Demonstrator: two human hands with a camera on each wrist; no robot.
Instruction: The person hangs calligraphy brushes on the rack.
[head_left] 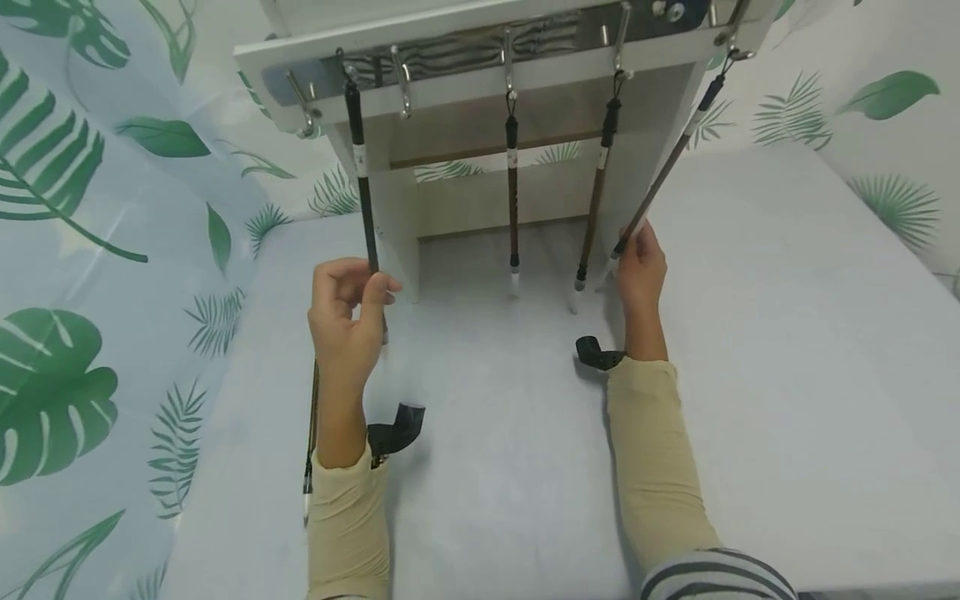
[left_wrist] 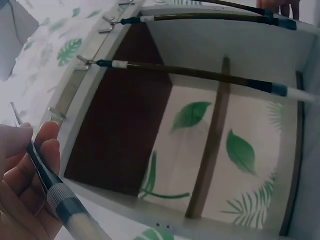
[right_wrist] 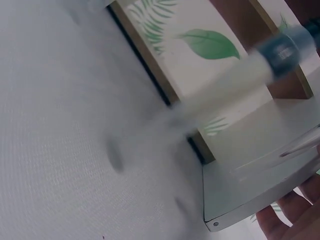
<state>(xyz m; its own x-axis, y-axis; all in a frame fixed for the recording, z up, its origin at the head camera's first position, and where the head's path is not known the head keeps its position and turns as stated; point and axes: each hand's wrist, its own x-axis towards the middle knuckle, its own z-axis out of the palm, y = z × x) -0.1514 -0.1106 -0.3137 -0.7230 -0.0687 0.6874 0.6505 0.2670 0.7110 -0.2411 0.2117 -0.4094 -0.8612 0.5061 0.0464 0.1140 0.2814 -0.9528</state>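
Observation:
In the head view, several writing brushes hang by loops from metal hooks along a white wooden stand. My left hand [head_left: 345,312] pinches the leftmost brush [head_left: 365,200] low on its dark handle. The left wrist view shows the thumb and fingers around it, above a ribbed collar [left_wrist: 62,197] and pale tip. At the stand's right, my right hand [head_left: 641,271] pinches the slanting rightmost brush [head_left: 667,171] near its lower end. Between the hands hang a middle brush [head_left: 513,192] and another brush [head_left: 596,200]. The right wrist view shows right-hand fingers [right_wrist: 295,210] beside a clear cap.
The white stand [head_left: 450,100] has more hooks [head_left: 401,79] on its front rail and open space beneath. Another brush [head_left: 311,433] lies on the white tabletop [head_left: 502,467] beside the left forearm. Black camera mounts [head_left: 397,429] sit at both wrists. Leaf-patterned covering [head_left: 112,333] is behind.

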